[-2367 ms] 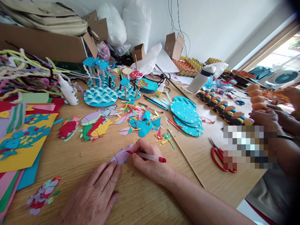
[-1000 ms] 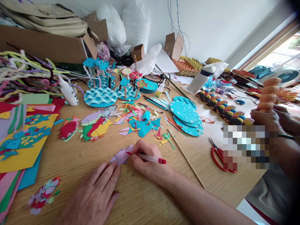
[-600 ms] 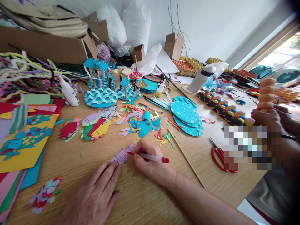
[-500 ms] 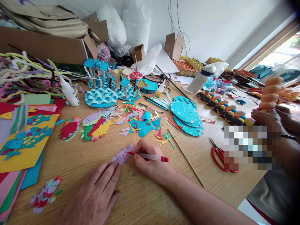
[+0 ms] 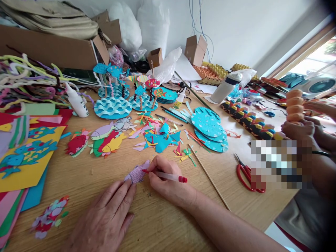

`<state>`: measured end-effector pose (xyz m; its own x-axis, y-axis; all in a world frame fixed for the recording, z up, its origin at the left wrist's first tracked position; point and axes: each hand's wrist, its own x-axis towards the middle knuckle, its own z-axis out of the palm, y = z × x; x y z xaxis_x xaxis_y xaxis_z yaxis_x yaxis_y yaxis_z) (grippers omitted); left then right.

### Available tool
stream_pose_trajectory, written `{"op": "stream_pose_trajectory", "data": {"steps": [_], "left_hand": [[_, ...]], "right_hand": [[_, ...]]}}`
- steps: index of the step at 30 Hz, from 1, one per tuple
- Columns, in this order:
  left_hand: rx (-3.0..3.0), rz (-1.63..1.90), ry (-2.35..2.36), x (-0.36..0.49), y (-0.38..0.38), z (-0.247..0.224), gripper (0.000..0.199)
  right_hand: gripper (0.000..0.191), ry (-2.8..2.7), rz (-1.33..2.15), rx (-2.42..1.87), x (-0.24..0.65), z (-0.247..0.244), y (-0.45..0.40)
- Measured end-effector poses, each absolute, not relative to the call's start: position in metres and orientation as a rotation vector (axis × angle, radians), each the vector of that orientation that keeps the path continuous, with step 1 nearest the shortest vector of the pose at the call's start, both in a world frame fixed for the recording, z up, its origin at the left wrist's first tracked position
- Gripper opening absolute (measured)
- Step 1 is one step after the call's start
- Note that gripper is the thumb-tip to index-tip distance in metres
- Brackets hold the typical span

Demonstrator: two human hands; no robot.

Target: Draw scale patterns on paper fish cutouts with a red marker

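The left hand (image 5: 105, 211) lies spread on the table (image 5: 162, 224), its fingers straight and grasping nothing, the tips on the head end of a purple paper fish (image 5: 138, 174). The fish lies flat between the two hands, its tail by the right hand (image 5: 166, 182), whose fingers pinch a red pen (image 5: 170, 176) with its tip at the tail. Beyond lie cut paper fish (image 5: 105, 140) and colored scraps (image 5: 160, 138). A white squeeze bottle (image 5: 77, 101) leans to the left; a smaller bottle with a yellow label (image 5: 179, 99) stands near blue discs (image 5: 207, 122). What either holds cannot be told, nor the contents of the capped white flask (image 5: 225, 89). Farthest back, a long cardboard box (image 5: 47, 49) bears a beige bag (image 5: 52, 21); beside it, translucent sacks (image 5: 153, 26) bulge with something white, near an open-flapped carton (image 5: 193, 51), its inside hidden.
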<state>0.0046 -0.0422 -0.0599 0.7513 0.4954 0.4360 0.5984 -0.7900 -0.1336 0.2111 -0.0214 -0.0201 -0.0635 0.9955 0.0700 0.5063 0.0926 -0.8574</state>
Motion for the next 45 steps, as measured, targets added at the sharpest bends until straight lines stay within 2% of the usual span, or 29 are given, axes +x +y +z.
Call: {"op": "stream_pose_trajectory", "data": {"steps": [13,27,45], "left_hand": [[-2.693,-0.561,-0.862,0.0056,-0.0427,-0.0557,0.056],[-2.690,-0.546,-0.868,0.0037,-0.0414,-0.0604,0.049],[-2.700,-0.564,-0.854,0.0052,-0.0422,-0.0568,0.057]], "right_hand": [[0.012,-1.695,0.833,-1.473,0.2129,-0.0184,-0.0213],[0.012,-1.647,0.890,-1.479,0.2141,-0.0168,-0.0214],[0.011,-1.659,0.861,-1.493,0.2149,-0.0168,-0.0208]]}}
